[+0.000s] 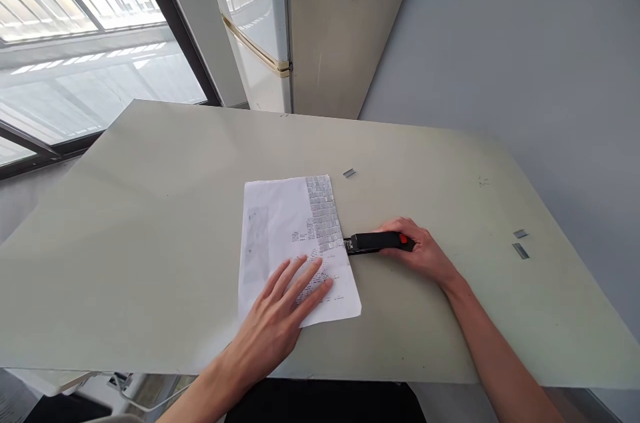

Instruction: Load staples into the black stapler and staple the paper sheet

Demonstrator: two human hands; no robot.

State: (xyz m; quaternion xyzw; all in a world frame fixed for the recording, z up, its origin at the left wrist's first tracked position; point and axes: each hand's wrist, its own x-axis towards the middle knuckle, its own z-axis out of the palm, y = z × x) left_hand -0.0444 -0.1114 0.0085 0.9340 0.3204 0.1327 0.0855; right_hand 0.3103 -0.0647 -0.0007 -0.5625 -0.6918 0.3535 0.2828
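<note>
A white sheet of printed paper (280, 223) lies on the table before me. Many rows of silvery staples (324, 210) run down the upper part of its right side. My left hand (283, 306) rests flat on the lower part of the sheet, fingers spread. My right hand (417, 250) is wrapped round a black stapler (375, 242) with a red mark near its rear end. The stapler's front end meets the paper's right edge, just below the stapled rows. Whether the sheet is between its jaws I cannot tell.
On the pale table (150, 223), a strip of staples (349, 172) lies beyond the paper, and two more strips (521, 250) are at the far right. A fridge (340, 43) stands behind the table, a grey wall (525, 43) at right, a window (75, 70) at left.
</note>
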